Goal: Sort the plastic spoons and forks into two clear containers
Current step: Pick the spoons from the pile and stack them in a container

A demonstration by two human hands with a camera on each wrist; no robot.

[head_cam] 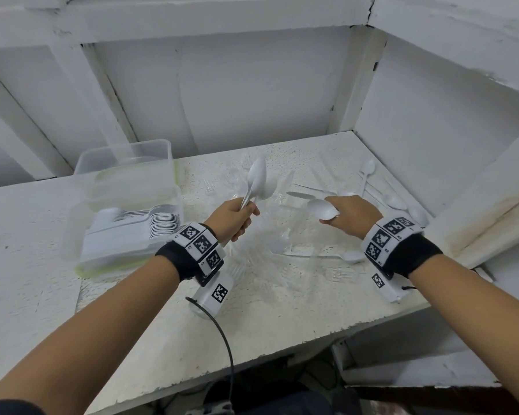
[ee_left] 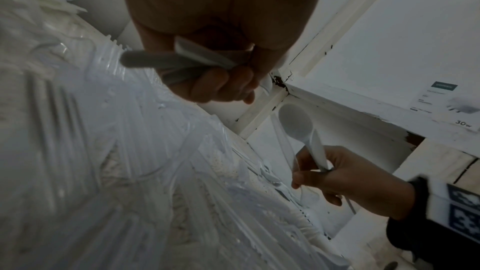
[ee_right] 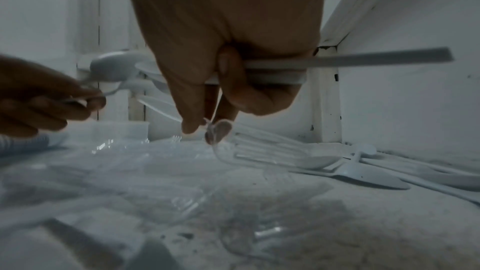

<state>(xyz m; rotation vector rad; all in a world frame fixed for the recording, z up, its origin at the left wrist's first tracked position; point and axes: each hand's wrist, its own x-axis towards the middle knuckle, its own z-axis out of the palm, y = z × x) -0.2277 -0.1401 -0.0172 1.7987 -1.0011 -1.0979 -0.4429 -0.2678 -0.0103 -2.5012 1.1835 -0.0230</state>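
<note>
Both hands full of spoons, and a fork may sneak in

The left hand (head_cam: 233, 215) has its fingers (ee_left: 221, 85) curled tight round a bunch of white plastic spoons (head_cam: 256, 182), bowls pointing up. The right hand (head_cam: 352, 215) holds more white plastic spoons (head_cam: 321, 209) sideways, and two of its fingers (ee_right: 191, 124) reach down to the see-through plastic forks (ee_right: 270, 151) on the rough white surface (head_cam: 282, 310). More loose white spoons (head_cam: 369, 172) lie at the back right. The clear plastic container with stacked spoons (head_cam: 126, 232) sits to the left, beside another clear empty-looking container (head_cam: 126, 163). The forks are hard to see, so one could get grabbed with the spoons and land in the wrong box. A full hand could also drop a spoon.
</note>
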